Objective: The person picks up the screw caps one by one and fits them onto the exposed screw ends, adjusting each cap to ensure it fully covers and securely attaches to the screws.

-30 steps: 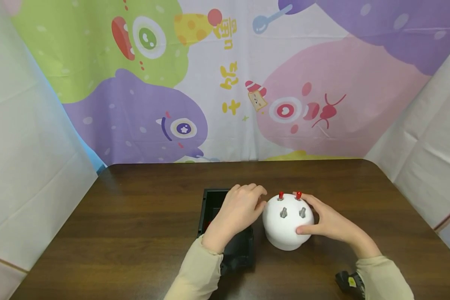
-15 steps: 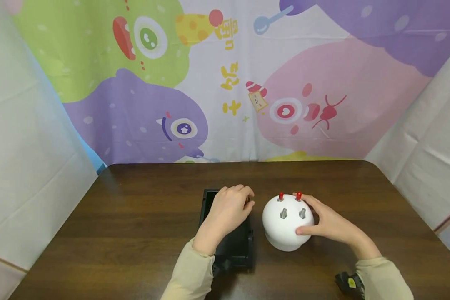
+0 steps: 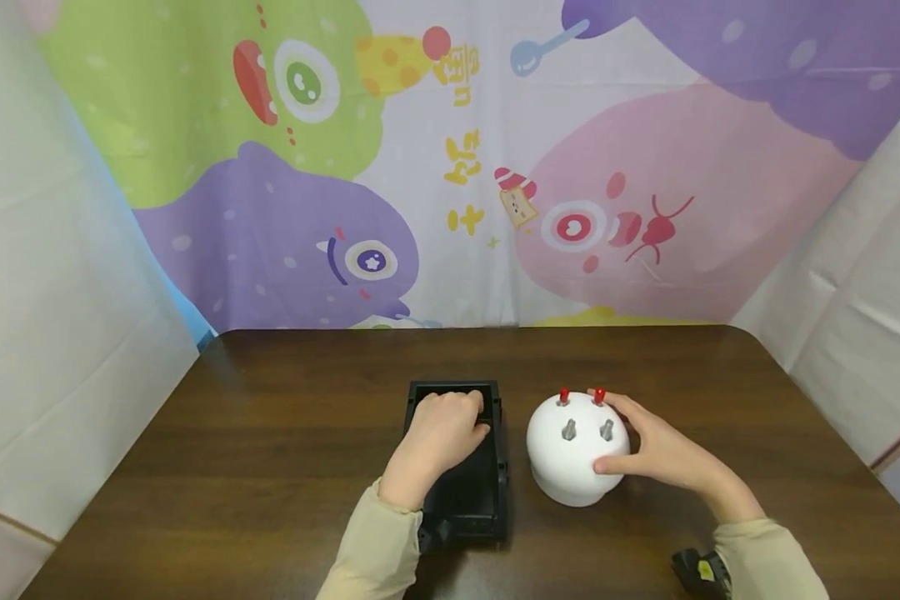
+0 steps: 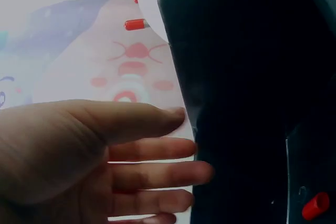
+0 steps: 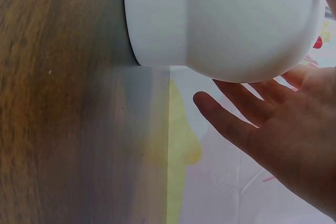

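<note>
Dark wooden table point(image 3: 270, 433) — black tray point(image 3: 465, 500), white dome point(image 3: 570, 475)

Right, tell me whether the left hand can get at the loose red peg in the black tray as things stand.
Probably yes: the left hand already reaches into the open black tray, and in the left wrist view nothing covers the red peg lying beyond its fingertips.
</note>
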{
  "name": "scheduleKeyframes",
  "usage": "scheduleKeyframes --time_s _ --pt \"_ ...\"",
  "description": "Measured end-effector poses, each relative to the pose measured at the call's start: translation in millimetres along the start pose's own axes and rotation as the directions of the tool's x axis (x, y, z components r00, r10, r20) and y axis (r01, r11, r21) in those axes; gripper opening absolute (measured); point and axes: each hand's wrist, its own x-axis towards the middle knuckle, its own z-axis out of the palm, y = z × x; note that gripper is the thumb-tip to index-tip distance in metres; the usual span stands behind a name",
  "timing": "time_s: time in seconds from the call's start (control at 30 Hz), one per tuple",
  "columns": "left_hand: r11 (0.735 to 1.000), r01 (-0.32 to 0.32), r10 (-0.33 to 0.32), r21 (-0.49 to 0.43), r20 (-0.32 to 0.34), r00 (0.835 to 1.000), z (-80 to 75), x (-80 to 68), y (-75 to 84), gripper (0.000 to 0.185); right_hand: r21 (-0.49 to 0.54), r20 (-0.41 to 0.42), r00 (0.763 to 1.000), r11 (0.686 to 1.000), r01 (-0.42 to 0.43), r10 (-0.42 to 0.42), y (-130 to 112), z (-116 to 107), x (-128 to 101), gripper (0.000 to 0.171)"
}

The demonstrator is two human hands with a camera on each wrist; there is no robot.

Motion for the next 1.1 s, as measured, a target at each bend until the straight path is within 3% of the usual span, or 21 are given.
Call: scheduleKeyframes --time_s 0.2,0.43,0.7,0.93,1.1 --pt "0.999 0.017 -0.021 0.034 0.103 0.994 3.8 -2.1 0.7 0.015 -0.003 -0.001 1.000 1.000 0.000 0.000 0.5 0.7 -0.1 0.085" --pt "0.991 0.097 -0.112 0.087 0.182 0.977 10.7 -2.7 1.4 0.014 0.009 0.006 1.000 1.000 -0.010 0.010 -0.1 1.0 0.3 0.085" --pt "0.986 0.167 -0.164 0.016 0.297 0.941 14.6 -3.5 -1.2 0.021 -0.010 0.000 1.000 1.000 -0.003 0.003 -0.8 0.4 -0.2 0.084" --pt "0.975 0.221 -0.192 -0.025 0.406 0.893 15.4 -5.8 -1.1 0.017 -0.005 0.006 1.000 1.000 -0.001 0.001 -0.3 0.9 -0.3 0.084" --pt "0.976 0.215 -0.179 -0.033 0.439 0.880 16.9 -6.1 -1.7 0.011 0.000 0.003 1.000 1.000 -0.001 0.001 -0.4 1.1 -0.4 0.085"
